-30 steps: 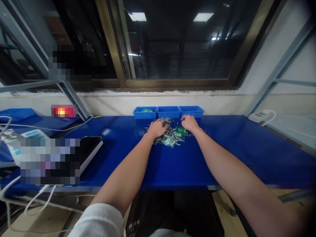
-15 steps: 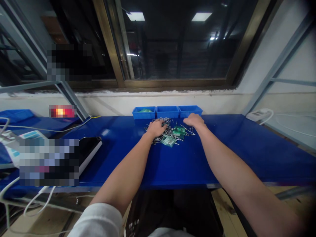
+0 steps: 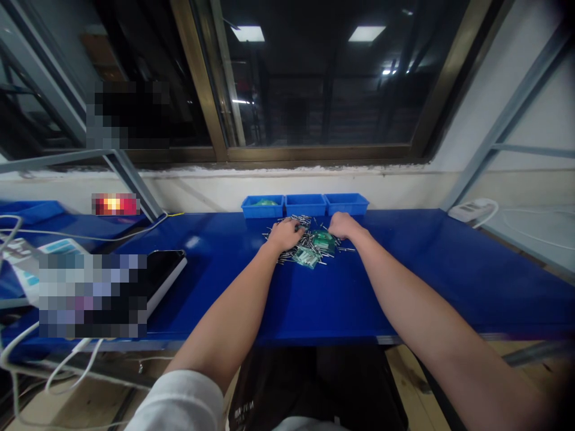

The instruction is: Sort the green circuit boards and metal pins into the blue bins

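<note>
A pile of thin silver metal pieces (image 3: 284,257), which look like blind rivets, lies on the blue table. My left hand (image 3: 286,234) rests on the pile's left side, its fingers spread over the pieces and the thumb apart. At the pile's right edge my right hand (image 3: 345,225) points down with curled fingers; whatever they hold is hidden. Between the two hands lies a green plastic packet (image 3: 323,240). Nearer to me, a clear greenish packet (image 3: 306,257) with pale pieces inside sits at the front of the pile.
Three blue bins stand against the wall behind the pile: a left bin (image 3: 263,211) with green plastic inside, a middle bin (image 3: 305,209) and a right bin (image 3: 345,208). A dark-topped device (image 3: 166,263) lies at left. A white power strip (image 3: 471,209) sits at far right.
My right hand has moved left and slightly towards me, up to the pile's right edge. My left hand stays almost where it was.
</note>
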Demonstrator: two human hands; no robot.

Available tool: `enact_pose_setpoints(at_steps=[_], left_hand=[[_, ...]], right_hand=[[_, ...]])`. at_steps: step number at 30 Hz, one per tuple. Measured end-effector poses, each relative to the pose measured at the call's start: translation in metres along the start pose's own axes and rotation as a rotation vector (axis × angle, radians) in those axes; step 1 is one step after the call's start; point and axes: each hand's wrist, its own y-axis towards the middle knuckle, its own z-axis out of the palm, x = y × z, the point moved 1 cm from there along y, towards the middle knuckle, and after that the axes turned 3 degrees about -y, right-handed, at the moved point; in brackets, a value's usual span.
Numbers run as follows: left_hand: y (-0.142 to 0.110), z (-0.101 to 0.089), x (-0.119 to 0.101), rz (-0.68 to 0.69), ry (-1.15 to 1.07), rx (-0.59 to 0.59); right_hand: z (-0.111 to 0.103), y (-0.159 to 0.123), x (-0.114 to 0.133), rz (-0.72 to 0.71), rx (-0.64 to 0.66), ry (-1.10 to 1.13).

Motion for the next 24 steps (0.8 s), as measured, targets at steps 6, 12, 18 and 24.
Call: enact_pose_setpoints(at_steps=[6, 12, 18, 24], left_hand=[[0.000, 0.001, 0.000, -0.001, 0.000, -0.004], [0.000, -0.002, 0.000, -0.003, -0.018, -0.045], [-0.002, -0.011, -0.009, 0.129, -0.096, -0.189], [-0.004, -0.017, -0.021, 0.254, -0.136, -0.101]], right_hand=[[0.013, 0.006, 0.002, -0.210, -0.157, 0.091], [0.010, 0.002, 0.003, -0.254, -0.221, 0.249], [0.008, -0.002, 0.015, -0.347, -0.219, 0.563], [0.009, -0.010, 0.030, -0.405, -0.189, 0.796]])
